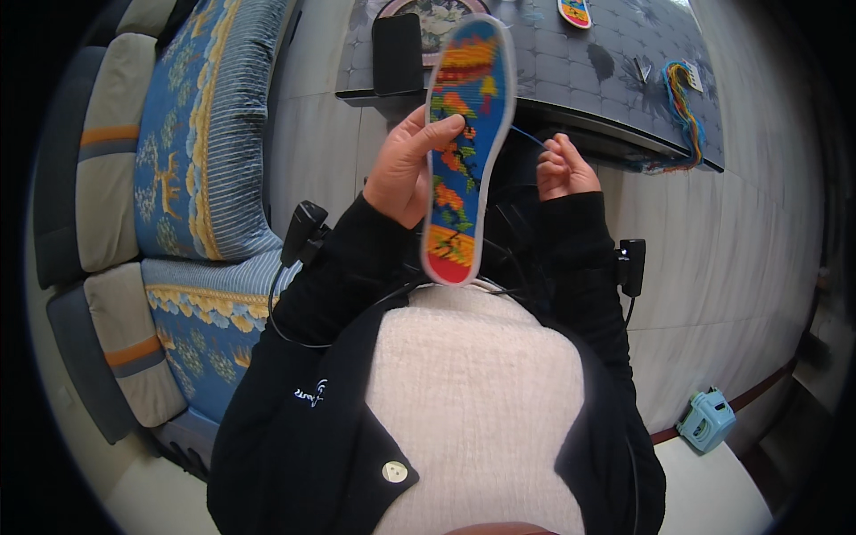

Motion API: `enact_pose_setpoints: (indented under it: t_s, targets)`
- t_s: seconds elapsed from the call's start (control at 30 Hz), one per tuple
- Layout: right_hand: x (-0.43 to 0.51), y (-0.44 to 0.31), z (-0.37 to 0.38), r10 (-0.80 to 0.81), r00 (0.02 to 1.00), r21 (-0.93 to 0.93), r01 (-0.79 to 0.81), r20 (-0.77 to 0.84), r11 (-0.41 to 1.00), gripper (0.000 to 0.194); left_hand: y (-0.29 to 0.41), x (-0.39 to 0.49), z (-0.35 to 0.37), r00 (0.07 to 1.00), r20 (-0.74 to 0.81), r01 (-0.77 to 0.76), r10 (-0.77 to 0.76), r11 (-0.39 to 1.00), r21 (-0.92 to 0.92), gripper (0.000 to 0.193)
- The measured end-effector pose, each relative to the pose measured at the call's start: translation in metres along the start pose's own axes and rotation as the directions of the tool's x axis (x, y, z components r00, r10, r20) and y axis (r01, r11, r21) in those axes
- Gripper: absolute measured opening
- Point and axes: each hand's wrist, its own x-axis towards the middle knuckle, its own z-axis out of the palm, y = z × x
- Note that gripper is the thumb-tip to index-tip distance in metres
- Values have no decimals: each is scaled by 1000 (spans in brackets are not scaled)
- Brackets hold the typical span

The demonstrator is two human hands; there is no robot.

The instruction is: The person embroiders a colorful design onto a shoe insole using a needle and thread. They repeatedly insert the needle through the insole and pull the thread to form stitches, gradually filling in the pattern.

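Observation:
An embroidered insole (461,154) with a white edge, blue ground, orange and green flowers and a red end stands lengthwise before me. My left hand (408,160) grips its left edge, the thumb over the stitched face and the other fingers behind it. From the insole's right edge a blue thread (530,136) runs taut to my right hand (565,167), whose fingers are closed on it. Whether a needle is in those fingers cannot be told. The insole's back is hidden.
A dark patterned table (548,73) lies ahead, bearing a black phone (397,55), a round floral tray (384,9), another insole (575,12), small metal scissors or snips (642,69) and a skein of coloured threads (689,120) hanging over its edge. A blue sofa (174,154) is at left.

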Motion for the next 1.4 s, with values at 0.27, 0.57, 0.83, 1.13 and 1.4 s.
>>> enact_pose_setpoints:
  t_s: [0.27,0.57,0.83,1.13,1.4]
  targets:
    - [-1,5,-7,-2,999,-44,0,-37,999,11,-1,-10,16,991,-130,50,-20,971,234,40]
    - [3,17,-7,15,996,-98,-24,-84,995,10,-1,-12,18,988,-150,23,23,954,298,44]
    - [12,20,-9,41,999,-2,-41,-28,999,10,23,-7,16,991,-122,-12,55,946,324,42]
    - [11,12,-1,-61,998,90,63,-28,994,14,45,-7,35,995,-95,3,42,905,425,42]
    - [13,16,-4,-14,999,-9,14,46,1000,19,48,0,57,997,-42,-28,60,835,550,41]
